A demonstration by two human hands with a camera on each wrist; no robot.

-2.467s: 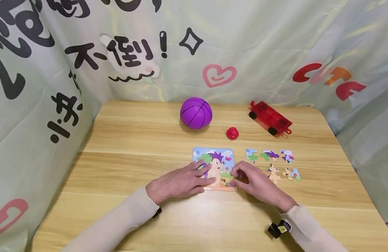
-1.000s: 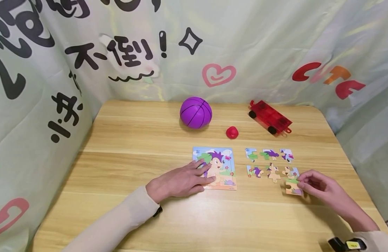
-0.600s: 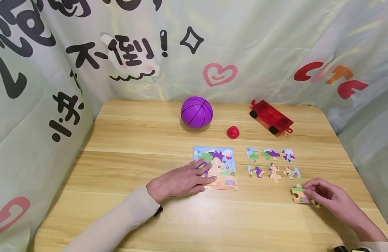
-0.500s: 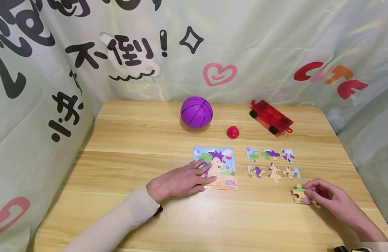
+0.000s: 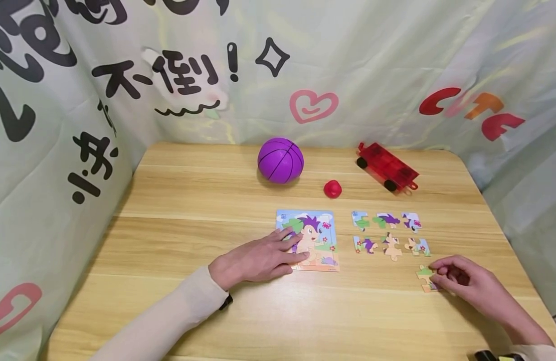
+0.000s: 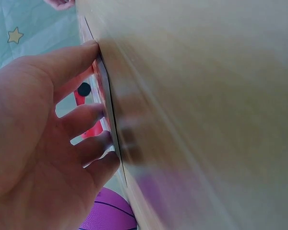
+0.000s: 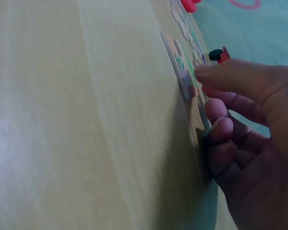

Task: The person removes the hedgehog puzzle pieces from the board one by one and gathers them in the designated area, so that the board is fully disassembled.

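A square hedgehog jigsaw board (image 5: pixel 324 220) with a blue and orange border lies flat on the table. My left hand (image 5: pixel 259 258) rests on its left part with fingers spread, covering some of the picture. To the right, my right hand (image 5: pixel 469 283) has its thumb and index finger at the right edge of a green and tan puzzle piece (image 5: pixel 424 276), which lies on or very close to the table. The other right fingers are curled in. Several loose puzzle pieces (image 5: pixel 392 247) lie in two rows just beyond that piece.
Farther back on the wooden table (image 5: pixel 192 200) are a purple ball (image 5: pixel 281 161), a small red hat-shaped object (image 5: pixel 333 189) and a red toy wagon (image 5: pixel 388 168) with black wheels. A printed curtain (image 5: pixel 350 60) hangs behind and at the sides.
My right hand has carried the green and tan piece from the board's lower right corner to the right, then lowered it below the two rows. The left hand has stayed on the board.
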